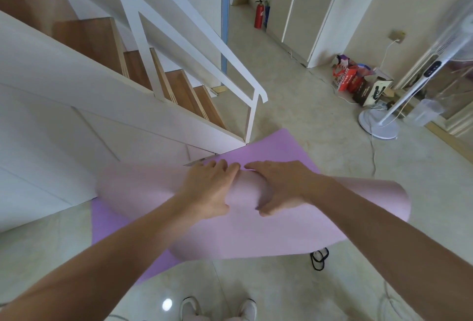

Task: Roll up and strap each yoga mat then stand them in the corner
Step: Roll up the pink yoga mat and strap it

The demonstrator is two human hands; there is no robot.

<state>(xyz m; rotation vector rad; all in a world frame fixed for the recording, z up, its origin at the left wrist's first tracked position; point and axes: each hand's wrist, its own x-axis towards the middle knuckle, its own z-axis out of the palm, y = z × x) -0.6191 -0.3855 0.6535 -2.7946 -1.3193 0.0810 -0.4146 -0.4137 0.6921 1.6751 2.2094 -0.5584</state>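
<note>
Pale glossy tile floor (294,121), indoor room. The mat (143,192) lies on the floor, partly rolled: a fat loose pink roll across the middle, with flat purple mat showing beyond it and at its near left. Frame blurred at the roll.

Left hand (207,190) and right hand (279,187) sit side by side on the middle of the mat's roll. Their fingers are curled over its top, thumbs on the near side, gripping it. The fingertips of the two hands nearly meet.

A black strap (319,259) lies on the floor just beside the mat's near right edge. White shoes (189,308) are near the mat's near side. A staircase (179,85) rises just beyond the mat, to the left. A standing fan (378,123) and bags (353,82) are well apart from the mat, beyond it to the right.
</note>
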